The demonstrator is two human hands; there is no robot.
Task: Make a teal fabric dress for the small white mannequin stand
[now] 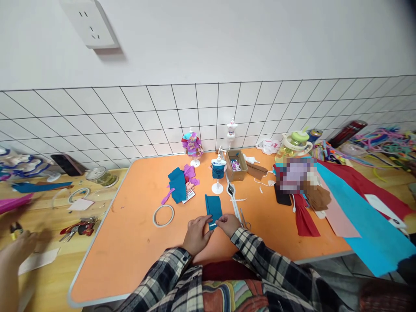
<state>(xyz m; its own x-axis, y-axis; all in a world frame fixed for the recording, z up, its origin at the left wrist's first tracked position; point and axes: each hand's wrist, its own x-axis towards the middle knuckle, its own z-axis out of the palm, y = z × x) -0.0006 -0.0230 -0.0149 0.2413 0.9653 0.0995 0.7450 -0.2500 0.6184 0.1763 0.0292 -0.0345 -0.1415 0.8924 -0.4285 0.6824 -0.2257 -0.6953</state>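
A small piece of teal crepe paper (213, 204) lies on the orange table in front of me, a short white strip (212, 225) near its lower end. My left hand (196, 236) holds the paper's lower left side, fingertips on top and thumb by the near edge. At the lower right edge, beside the strip, my right hand (229, 225) pinches the paper between thumb and fingertips. Just beyond stands a small white dress form (219, 162) wrapped in teal. A roll of white tape (163, 216) lies to the left. Scissors (246, 223) are partly hidden behind my right hand.
Teal scraps (177, 184), a dressed form (192, 145), a bare form (231, 130) and a cardboard box (236, 167) stand or lie farther back. Rightward are a pitcher (289, 147) and blue sheets (364, 216). Another person's hand (19, 249) holds pliers at left.
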